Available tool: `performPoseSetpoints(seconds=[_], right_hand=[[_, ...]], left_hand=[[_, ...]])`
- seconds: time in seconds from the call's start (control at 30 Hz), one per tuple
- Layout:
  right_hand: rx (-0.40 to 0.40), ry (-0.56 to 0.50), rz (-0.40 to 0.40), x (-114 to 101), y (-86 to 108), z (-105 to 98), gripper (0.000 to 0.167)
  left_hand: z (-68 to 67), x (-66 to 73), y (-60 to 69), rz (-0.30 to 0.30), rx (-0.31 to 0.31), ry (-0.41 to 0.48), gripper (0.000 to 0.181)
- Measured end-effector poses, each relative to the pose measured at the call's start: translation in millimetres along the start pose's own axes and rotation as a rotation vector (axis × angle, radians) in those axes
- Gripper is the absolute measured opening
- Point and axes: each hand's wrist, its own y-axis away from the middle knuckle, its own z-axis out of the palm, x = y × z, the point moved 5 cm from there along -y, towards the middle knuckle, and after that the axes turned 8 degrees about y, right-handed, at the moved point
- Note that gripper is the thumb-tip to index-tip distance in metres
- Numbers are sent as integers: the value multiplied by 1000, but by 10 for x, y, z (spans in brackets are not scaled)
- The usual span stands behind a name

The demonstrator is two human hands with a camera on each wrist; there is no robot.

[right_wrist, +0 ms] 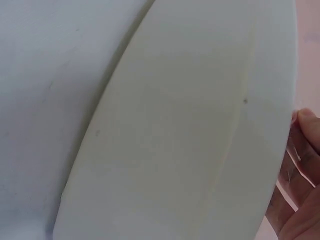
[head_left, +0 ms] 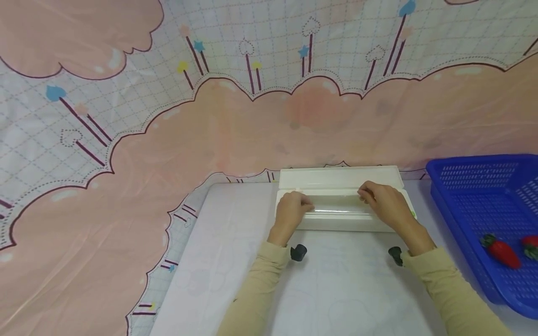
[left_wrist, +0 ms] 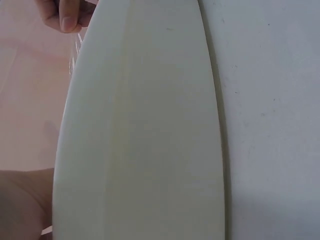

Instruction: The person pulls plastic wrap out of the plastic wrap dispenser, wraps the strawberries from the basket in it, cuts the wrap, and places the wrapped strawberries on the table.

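A long white box [head_left: 344,224] lies across the white table with its lid [head_left: 340,178] tipped back. Clear, shiny film [head_left: 336,204] spans the opening between the two hands. My left hand [head_left: 290,214] pinches the film at the left end, fingers bent over the box. At the right end my right hand [head_left: 388,205] pinches it between thumb and fingers. The box front [left_wrist: 150,125] fills much of the left wrist view, partly hiding the left hand [left_wrist: 25,200]. In the right wrist view, the right hand [right_wrist: 302,170] shows behind the box wall [right_wrist: 175,125].
To the right stands a blue plastic basket [head_left: 462,242] with a red strawberry [head_left: 502,252] and another partly cut off by the frame. A pink patterned cloth [head_left: 189,140] covers the area behind and left of the white table [head_left: 218,261]. Dark wrist-camera pieces sit at both cuffs.
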Motion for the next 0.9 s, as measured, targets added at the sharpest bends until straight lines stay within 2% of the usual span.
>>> performPoseSetpoints(seconds=[0.17, 0.43, 0.77, 0.9], right_hand=[[-3, -8, 7, 24, 17, -9, 14], [-23, -18, 6, 53, 42, -15, 13], [-36, -31, -8, 56, 55, -19, 15], [-32, -34, -17, 74, 64, -22, 16]], left_hand=[[-55, -45, 6, 47, 52, 67, 6], [-161, -100, -2, 120, 104, 110, 7], [-293, -219, 15, 89, 122, 201, 10], [-340, -259, 7, 101, 144, 232, 11]])
